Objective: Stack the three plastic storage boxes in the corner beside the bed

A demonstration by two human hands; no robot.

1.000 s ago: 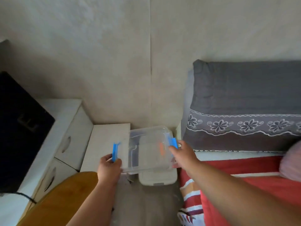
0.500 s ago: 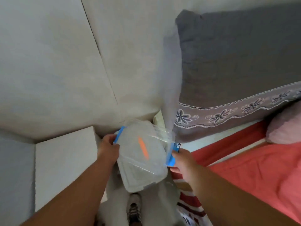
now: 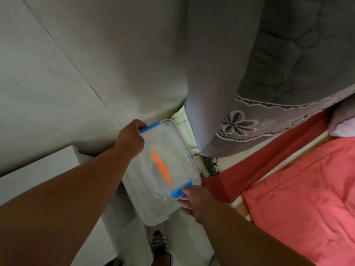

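Note:
A clear plastic storage box [image 3: 173,148] with blue latches and an orange mark on it sits low in the corner between the wall and the bed. My left hand [image 3: 130,140] grips its far blue latch end and my right hand [image 3: 194,203] grips the near blue latch end. Under it lies a larger white-lidded storage box [image 3: 151,210], whose near edge sticks out toward me. Whether the clear box touches the lid below I cannot tell. A third box is not visible.
A grey floral-trimmed pillow [image 3: 269,93] leans against the wall right of the boxes. The bed with a red cover [image 3: 299,189] lies at the right. A white cabinet top [image 3: 38,173] stands at the left. A striped shoe [image 3: 159,244] is on the floor below.
The view has tilted further down and closer to the corner. Both hands have lowered the clear box over the white-lidded box, turning it lengthwise.

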